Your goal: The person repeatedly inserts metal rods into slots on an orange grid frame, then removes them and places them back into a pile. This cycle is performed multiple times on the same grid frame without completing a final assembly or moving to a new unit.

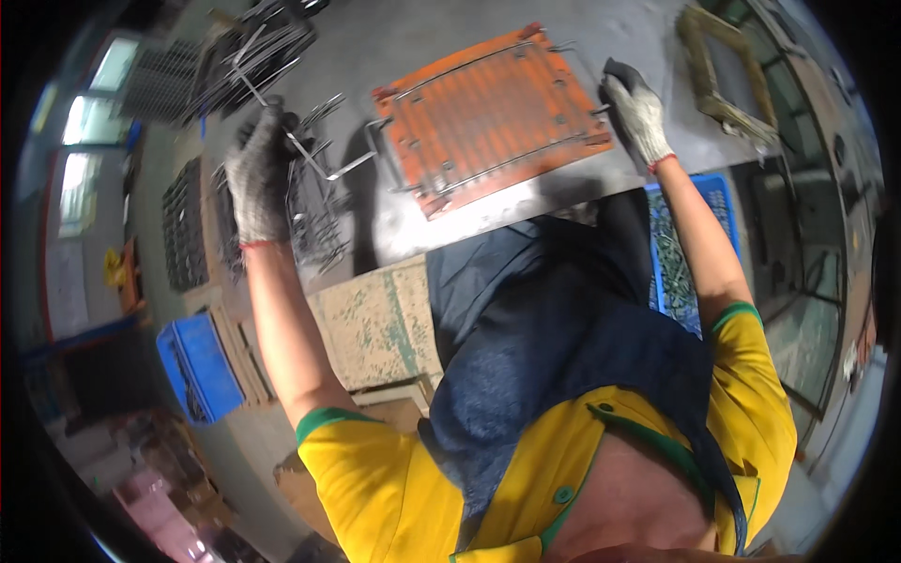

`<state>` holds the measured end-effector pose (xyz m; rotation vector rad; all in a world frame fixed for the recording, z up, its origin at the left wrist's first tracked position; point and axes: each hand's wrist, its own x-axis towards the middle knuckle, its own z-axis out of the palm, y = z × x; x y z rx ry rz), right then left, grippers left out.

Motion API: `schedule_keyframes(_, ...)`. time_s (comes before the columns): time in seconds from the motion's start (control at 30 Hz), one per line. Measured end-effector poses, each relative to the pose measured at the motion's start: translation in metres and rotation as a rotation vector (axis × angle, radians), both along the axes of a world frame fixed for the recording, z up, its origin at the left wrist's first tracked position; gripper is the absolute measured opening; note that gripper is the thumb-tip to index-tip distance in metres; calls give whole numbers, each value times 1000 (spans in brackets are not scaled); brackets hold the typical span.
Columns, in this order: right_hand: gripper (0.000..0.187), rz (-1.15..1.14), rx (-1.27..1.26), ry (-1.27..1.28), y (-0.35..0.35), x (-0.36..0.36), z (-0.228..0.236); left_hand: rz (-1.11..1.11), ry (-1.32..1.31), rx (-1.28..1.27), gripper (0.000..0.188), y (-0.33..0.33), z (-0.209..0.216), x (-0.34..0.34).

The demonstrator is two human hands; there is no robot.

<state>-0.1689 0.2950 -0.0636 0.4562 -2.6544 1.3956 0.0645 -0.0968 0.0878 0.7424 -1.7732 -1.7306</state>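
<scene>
Left hand point(258, 174) fingers grip a bent wire rod point(314, 159) lifted from the desk's left-edge pile; right hand point(638, 113) fingers close on the orange jig point(493, 113), steadying its right edge

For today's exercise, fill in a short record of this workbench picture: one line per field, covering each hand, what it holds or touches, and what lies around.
Left hand: gloved left hand grips a bent metal rod above a pile of rods
Right hand: gloved right hand rests at the right edge of the orange jig
Jig: lies flat on the grey bench, with wires along its sides
Nearby: blue crate lower left; blue bin beside the right arm
</scene>
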Motion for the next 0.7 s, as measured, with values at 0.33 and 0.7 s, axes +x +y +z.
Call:
schedule_keyframes(0.33,36,612,-397,-504,-3,103,46,-351,199,688,18,191,-77,-110)
schedule_keyframes(0.7,28,315,-53,122,-8,74,2,-422,-470,-332,28,208,-98,-167)
